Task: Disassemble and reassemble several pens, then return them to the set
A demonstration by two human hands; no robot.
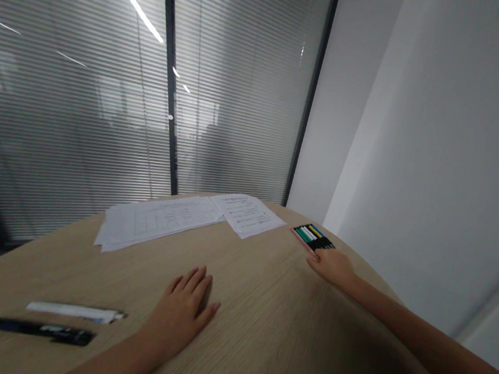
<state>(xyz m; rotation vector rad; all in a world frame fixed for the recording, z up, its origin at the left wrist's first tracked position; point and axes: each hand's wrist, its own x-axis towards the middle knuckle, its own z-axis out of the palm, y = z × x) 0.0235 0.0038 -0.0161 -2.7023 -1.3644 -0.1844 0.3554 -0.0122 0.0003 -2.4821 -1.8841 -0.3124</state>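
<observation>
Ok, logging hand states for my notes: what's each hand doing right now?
Left hand: open, flat on the wooden table, holding nothing.
Right hand: open, touching the marker case, not visibly gripping it.

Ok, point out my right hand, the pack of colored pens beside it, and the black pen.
right hand (333,267), head view, on the back of the hand
pack of colored pens (310,236), head view, on the colored pen bodies
black pen (39,330), head view, on the barrel
</observation>
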